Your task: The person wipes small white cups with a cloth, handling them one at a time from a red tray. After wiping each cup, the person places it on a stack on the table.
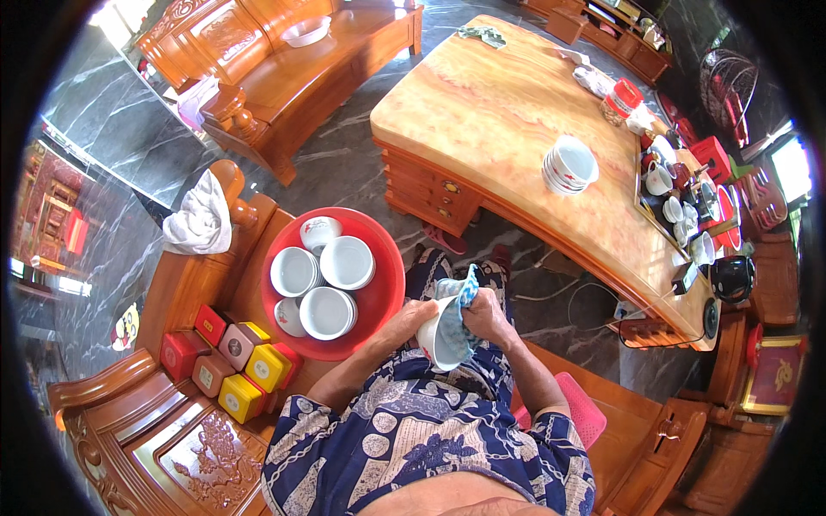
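Observation:
My left hand (pixel 416 317) grips the rim side of a white bowl (pixel 429 337) with a red pattern, tilted over my lap. In my right hand (pixel 489 316) is a blue and white cloth (pixel 467 322), bunched and pushed partly inside that bowl. Left of my lap, a round red basin (pixel 384 322) holds several white bowls (pixel 328 313), some stacked and some lying tipped. On the table in front stands a stack of white bowls (pixel 572 165) with red flowers on their sides.
The stone-topped wooden table (pixel 452 90) carries a tea tray (pixel 652 206) with cups and pots along its right side. Several tin boxes (pixel 242 361) sit on the wooden bench at my left. A white towel (pixel 201 216) drapes its armrest. A pink plastic basket (pixel 581 409) is beside my right elbow.

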Available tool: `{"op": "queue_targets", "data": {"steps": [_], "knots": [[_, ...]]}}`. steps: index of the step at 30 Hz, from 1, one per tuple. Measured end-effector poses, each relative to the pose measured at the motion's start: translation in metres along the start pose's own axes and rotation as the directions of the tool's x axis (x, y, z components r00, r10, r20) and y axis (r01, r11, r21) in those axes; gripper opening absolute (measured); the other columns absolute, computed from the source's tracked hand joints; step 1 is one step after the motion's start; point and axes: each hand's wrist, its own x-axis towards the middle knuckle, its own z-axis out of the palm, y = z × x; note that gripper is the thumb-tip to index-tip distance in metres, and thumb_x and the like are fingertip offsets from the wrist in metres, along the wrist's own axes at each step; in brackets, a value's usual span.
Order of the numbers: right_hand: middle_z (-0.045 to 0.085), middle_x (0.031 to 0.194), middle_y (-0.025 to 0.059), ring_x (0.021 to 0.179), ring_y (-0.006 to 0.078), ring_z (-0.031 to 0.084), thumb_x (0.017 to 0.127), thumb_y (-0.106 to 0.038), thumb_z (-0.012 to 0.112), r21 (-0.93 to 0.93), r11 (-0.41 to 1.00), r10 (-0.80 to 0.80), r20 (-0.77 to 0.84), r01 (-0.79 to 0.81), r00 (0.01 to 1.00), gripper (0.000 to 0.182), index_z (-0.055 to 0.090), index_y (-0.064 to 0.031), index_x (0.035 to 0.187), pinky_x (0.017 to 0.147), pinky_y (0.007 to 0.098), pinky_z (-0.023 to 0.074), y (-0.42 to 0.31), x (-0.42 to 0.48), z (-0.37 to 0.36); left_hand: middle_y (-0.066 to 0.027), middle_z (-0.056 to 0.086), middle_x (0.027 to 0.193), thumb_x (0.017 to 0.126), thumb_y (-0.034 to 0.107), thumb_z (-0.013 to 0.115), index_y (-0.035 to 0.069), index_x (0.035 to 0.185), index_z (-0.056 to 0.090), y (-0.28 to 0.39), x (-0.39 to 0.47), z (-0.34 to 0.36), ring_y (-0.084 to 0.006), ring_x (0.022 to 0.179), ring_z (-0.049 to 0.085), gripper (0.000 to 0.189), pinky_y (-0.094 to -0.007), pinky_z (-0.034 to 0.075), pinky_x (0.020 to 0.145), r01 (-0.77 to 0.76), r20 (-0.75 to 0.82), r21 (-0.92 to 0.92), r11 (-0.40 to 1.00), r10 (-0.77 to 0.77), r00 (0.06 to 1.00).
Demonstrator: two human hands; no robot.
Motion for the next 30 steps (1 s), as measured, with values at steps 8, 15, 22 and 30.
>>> {"op": "queue_targets", "data": {"steps": [8,15,22,30], "knots": [[0.064,0.093,0.0057,0.081,0.0130,0.061,0.085,-0.010,0.058,0.766,0.604,0.309,0.031,-0.221,0.951,0.018,0.062,-0.0013,0.100,0.071,0.0279,0.0513,0.046,-0.007,0.055,-0.0169,0.060,0.076,0.067,0.053,0.064,-0.001,0.094,0.055,0.018,-0.002,0.004,-0.0287,0.070,0.062,0.061,-0.0350,0.048,0.061,-0.339,-0.260,0.626,0.703,0.598,0.758],[0.059,0.106,0.0105,0.092,0.0206,0.060,0.088,-0.023,0.053,0.936,-0.061,0.366,0.345,-0.348,0.864,0.033,0.053,-0.0008,0.112,0.082,0.0330,0.0510,0.039,-0.010,0.066,-0.0189,0.061,0.088,0.050,0.066,0.071,-0.004,0.109,0.049,0.030,-0.002,0.020,-0.0309,0.080,0.062,0.094,-0.0375,0.050,0.072,-0.280,-0.086,0.933,0.227,0.894,0.440],[0.059,0.107,0.0128,0.096,0.0234,0.060,0.088,-0.027,0.051,0.932,-0.261,0.211,0.311,-0.254,0.926,0.037,0.050,-0.0034,0.117,0.083,0.0368,0.0507,0.034,-0.008,0.042,-0.0197,0.048,0.119,0.051,0.056,0.077,-0.001,0.125,0.037,0.029,-0.008,0.020,-0.0281,0.106,0.052,0.101,-0.0388,0.044,0.087,-0.499,-0.054,0.768,0.402,0.816,0.575],[0.065,0.089,0.0097,0.082,0.0225,0.064,0.071,0.004,0.055,0.114,0.967,-0.204,-0.203,0.230,0.958,0.025,0.062,-0.0015,0.094,0.074,0.0318,0.0497,0.028,-0.015,0.005,-0.0091,0.056,0.087,0.084,0.066,0.029,0.001,0.114,0.045,0.026,-0.011,0.002,-0.0140,0.071,0.056,0.074,-0.0238,0.044,0.056,-0.424,0.033,0.331,0.843,0.439,0.898]]}}
